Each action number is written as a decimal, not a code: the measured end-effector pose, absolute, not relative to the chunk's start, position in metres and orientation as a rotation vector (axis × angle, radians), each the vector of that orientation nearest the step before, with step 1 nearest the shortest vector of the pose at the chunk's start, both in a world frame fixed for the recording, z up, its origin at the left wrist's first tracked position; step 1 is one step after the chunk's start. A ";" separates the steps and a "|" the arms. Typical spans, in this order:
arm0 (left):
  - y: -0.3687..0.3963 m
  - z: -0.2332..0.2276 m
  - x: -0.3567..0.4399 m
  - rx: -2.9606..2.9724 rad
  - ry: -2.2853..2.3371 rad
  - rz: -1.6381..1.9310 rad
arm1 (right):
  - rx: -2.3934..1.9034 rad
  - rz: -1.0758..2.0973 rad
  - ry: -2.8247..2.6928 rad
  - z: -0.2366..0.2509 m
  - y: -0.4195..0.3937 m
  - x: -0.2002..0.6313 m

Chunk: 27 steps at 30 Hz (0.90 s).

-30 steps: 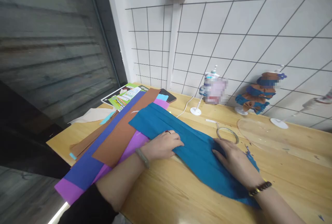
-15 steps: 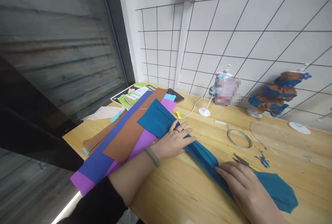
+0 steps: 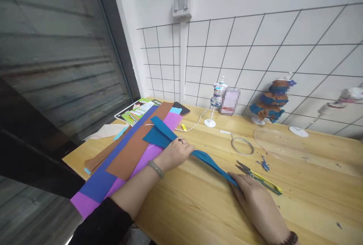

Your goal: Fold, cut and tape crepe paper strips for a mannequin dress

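Teal folded paper [image 3: 210, 162] was held gathered on the wooden table [image 3: 198, 207], pinched by the closed left hand [image 3: 177, 152] and pressed under the flattened right hand [image 3: 252, 196]. Pleats were judged best kept aligned, with even pressure applied at both ends.

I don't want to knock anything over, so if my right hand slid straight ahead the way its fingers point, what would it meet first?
Probably the snips, lying just beyond the right hand on the folded blue paper; depth is hard to judge.
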<state>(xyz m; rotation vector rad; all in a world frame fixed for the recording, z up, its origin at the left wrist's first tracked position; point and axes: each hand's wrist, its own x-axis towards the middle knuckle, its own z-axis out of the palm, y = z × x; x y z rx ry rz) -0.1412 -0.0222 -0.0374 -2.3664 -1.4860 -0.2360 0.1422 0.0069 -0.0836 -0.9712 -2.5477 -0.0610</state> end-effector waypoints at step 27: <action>-0.081 0.052 -0.382 -1.228 -2.926 -0.913 | -1.333 0.883 -2.310 -0.069 -0.001 0.134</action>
